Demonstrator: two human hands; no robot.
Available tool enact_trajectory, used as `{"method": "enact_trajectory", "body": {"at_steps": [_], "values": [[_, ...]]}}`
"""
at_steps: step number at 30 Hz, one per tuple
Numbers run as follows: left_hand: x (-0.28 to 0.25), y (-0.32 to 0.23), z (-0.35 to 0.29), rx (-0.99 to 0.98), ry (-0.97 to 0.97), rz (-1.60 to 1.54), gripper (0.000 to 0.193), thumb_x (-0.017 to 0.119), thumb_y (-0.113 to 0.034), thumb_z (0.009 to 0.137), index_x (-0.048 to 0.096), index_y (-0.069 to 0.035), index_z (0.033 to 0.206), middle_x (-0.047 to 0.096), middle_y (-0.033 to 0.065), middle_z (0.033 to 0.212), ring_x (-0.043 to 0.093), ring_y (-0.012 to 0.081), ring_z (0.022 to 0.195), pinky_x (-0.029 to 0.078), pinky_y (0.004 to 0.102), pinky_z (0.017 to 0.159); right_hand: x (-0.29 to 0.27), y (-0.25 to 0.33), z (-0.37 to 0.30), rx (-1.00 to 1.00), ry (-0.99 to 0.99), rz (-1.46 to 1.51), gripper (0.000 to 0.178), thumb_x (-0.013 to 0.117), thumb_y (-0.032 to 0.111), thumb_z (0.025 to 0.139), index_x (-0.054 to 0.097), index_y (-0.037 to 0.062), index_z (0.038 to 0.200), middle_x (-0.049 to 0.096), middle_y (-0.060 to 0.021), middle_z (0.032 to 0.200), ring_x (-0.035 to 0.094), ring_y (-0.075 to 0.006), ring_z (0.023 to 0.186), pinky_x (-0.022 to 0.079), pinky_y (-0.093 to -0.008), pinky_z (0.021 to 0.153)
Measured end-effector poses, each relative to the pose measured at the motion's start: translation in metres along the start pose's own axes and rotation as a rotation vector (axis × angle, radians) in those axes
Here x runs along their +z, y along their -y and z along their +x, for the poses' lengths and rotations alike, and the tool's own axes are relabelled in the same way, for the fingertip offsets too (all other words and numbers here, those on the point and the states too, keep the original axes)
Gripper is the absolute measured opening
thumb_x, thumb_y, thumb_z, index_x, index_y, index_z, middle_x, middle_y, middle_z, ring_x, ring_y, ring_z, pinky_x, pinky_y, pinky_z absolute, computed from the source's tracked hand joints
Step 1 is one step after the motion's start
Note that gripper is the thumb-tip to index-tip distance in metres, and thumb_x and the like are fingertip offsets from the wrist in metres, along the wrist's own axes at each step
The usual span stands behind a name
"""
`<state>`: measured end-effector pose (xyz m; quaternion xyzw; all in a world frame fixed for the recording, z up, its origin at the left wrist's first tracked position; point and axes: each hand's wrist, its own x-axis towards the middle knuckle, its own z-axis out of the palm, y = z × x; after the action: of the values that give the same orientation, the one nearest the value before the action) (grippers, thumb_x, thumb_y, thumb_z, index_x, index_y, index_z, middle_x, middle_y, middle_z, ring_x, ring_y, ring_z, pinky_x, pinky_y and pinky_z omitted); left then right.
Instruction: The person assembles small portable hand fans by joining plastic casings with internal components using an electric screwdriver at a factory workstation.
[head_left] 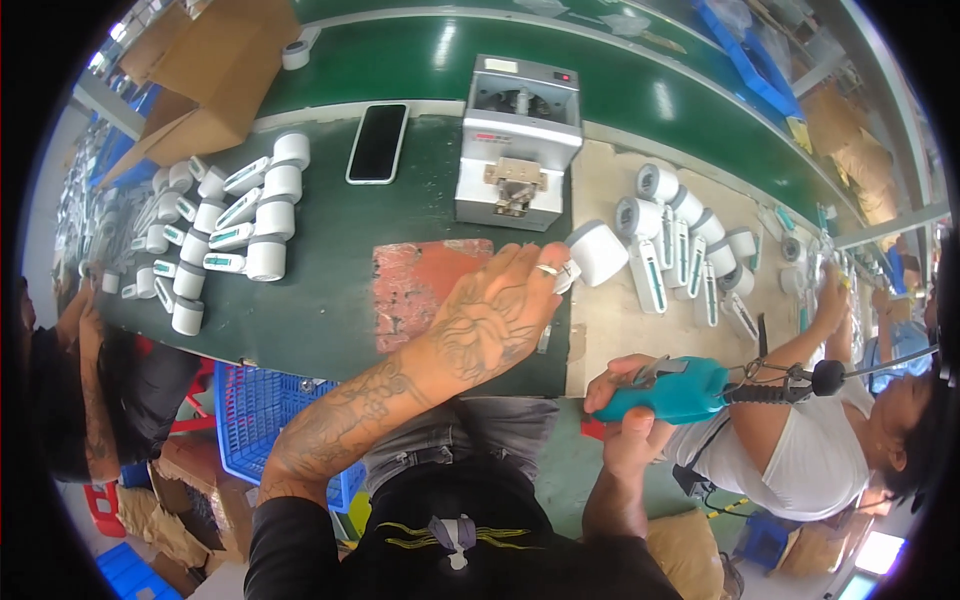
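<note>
My left hand (500,310) is closed round the handle of a white device with a wide cylindrical head (597,253). It holds the device above the bench, between a worn red mat (420,285) and a beige board (600,350). In my right hand (632,435), near the bench's front edge, is a teal electric screwdriver (672,390), its cord end pointing right. The screwdriver's tip is hidden behind my fingers. Several similar white devices with teal strips (648,275) lie on the board, right of the held one.
A grey screw feeder (520,140) stands at the back centre, with a phone (378,145) to its left. More white devices (265,255) lie in rows on the left. A blue basket (255,420) sits below the bench edge. Co-workers sit at both sides; one sleeve (810,440) is close on the right.
</note>
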<state>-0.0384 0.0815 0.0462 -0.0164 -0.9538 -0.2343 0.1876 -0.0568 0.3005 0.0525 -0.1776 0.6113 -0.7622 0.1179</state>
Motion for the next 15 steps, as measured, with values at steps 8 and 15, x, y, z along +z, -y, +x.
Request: {"method": "enact_trajectory", "body": {"at_steps": [8, 15], "values": [[-0.02, 0.05, -0.039, -0.103, -0.116, -0.264, 0.027, 0.077, -0.011, 0.087, 0.07, -0.003, 0.113, 0.067, 0.0146, 0.108, 0.061, 0.0389, 0.105, 0.051, 0.0439, 0.096, 0.038, -0.013, 0.028, -0.04, 0.058, 0.003, 0.082, 0.069, 0.063, 0.093, 0.055, -0.0115, 0.123, 0.062, -0.0133, 0.093, 0.061, -0.0223, 0.077, 0.051, -0.0383, 0.066], [-0.034, 0.071, -0.037, -0.123, -0.013, -0.363, 0.028, 0.076, -0.017, 0.09, 0.073, -0.009, 0.117, 0.065, 0.0101, 0.107, 0.059, 0.033, 0.104, 0.047, 0.0486, 0.097, 0.071, -0.017, 0.108, -0.147, 0.239, 0.332, 0.077, 0.052, 0.074, 0.097, 0.054, -0.0017, 0.11, 0.054, -0.0072, 0.073, 0.051, -0.0193, 0.062, 0.043, -0.0337, 0.06]]}}
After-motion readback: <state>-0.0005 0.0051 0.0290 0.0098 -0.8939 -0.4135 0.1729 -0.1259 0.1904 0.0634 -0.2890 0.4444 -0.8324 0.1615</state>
